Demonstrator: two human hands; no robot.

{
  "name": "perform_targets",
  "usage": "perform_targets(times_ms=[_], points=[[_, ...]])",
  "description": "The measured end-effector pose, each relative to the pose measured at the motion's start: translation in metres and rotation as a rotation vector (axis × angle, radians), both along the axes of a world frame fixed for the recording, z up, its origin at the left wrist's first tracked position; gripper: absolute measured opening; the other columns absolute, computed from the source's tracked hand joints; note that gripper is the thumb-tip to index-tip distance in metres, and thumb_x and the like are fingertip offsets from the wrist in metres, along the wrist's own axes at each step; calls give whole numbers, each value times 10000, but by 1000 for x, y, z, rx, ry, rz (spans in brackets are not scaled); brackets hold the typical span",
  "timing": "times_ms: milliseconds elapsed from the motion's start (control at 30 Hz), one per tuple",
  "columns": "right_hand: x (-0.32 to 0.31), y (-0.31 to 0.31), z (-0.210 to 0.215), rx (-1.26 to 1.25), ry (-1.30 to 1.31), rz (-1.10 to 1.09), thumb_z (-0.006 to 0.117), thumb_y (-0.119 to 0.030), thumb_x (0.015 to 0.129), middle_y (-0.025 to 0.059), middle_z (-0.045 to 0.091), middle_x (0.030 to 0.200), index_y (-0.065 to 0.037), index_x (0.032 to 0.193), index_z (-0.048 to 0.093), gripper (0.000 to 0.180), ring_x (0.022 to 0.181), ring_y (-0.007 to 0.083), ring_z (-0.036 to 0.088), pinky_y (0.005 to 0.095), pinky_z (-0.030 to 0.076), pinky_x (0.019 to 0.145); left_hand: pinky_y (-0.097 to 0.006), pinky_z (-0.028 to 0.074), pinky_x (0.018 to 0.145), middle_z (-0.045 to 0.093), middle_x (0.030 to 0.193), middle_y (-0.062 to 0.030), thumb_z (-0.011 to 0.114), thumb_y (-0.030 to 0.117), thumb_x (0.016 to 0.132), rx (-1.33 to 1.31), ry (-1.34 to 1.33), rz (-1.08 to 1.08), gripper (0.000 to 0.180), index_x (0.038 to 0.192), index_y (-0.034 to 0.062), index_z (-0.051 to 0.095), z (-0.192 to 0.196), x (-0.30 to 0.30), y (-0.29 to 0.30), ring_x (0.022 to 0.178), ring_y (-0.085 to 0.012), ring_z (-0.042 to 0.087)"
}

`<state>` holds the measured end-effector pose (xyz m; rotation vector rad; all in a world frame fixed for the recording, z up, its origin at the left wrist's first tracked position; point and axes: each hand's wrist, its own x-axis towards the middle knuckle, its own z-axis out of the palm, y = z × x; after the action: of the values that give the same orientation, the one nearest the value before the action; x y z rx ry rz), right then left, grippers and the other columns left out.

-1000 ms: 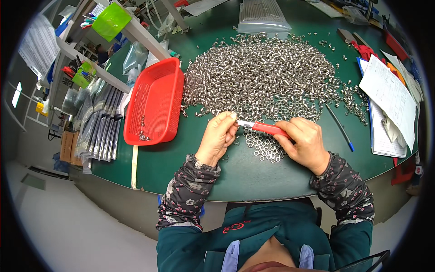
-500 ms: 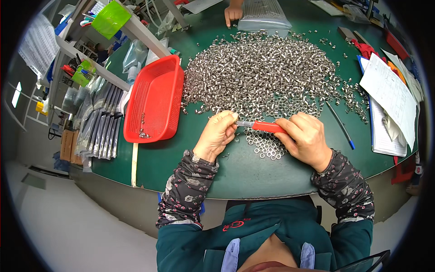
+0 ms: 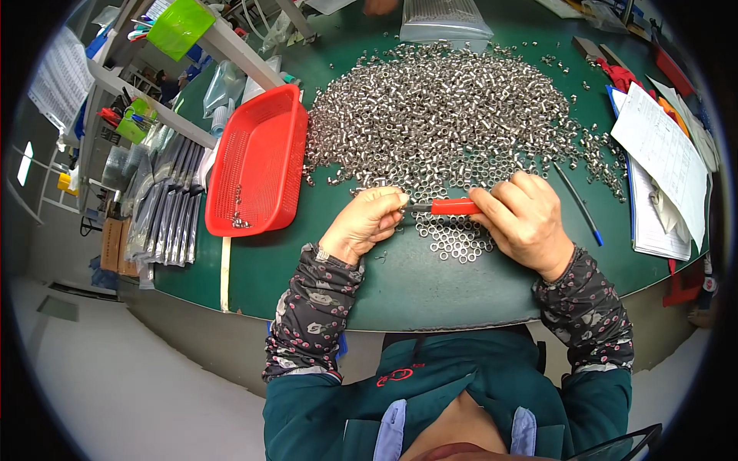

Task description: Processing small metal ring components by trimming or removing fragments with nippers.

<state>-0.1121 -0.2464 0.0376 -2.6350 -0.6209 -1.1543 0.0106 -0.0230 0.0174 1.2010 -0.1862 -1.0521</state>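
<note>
My right hand point(image 3: 526, 223) is closed round the red handle of a utility knife point(image 3: 455, 206), its narrow grey blade pointing left. At the blade's tip my left hand point(image 3: 365, 223) pinches thumb and forefinger together; whatever sits between them is too small and covered to make out. Beneath and beyond both hands spreads a large heap of small shiny metal rings point(image 3: 446, 115). Several more rings point(image 3: 457, 244) lie flat on the green table point(image 3: 430, 296), just below the knife.
On the left stands a red perforated basket point(image 3: 257, 154) with a few metal pieces inside. Bagged parts point(image 3: 165, 211) lie beyond it. A pen point(image 3: 578, 203) and papers point(image 3: 665, 165) are at the right. A clear plastic bag point(image 3: 444, 21) and another person's hand point(image 3: 380, 6) appear at the far edge.
The knife has turned slightly, its blade now looking darker. My hands stay at nearly the same place. The other person's hand has drawn back toward the far edge.
</note>
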Motion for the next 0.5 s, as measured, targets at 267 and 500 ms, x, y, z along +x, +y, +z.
perform_targets(times_ms=[267, 500], points=[[-2, -3, 2, -88, -65, -25, 656, -151, 635, -6, 457, 687, -75, 896, 638, 272, 621, 145, 450, 288, 350, 507, -160, 214, 335, 461, 564, 57, 578, 151, 870, 52, -11, -83, 214, 675, 98, 508, 2, -1, -2, 397, 3, 341], [-3, -2, 3, -161, -170, -38, 621, -132, 630, 2, 536, 783, -82, 922, 644, 297, 690, 144, 490, 271, 368, 534, -153, 214, 349, 453, 553, 73, 576, 170, 875, 136, -68, -86, 215, 676, 105, 522, 4, -2, -5, 400, 9, 335]])
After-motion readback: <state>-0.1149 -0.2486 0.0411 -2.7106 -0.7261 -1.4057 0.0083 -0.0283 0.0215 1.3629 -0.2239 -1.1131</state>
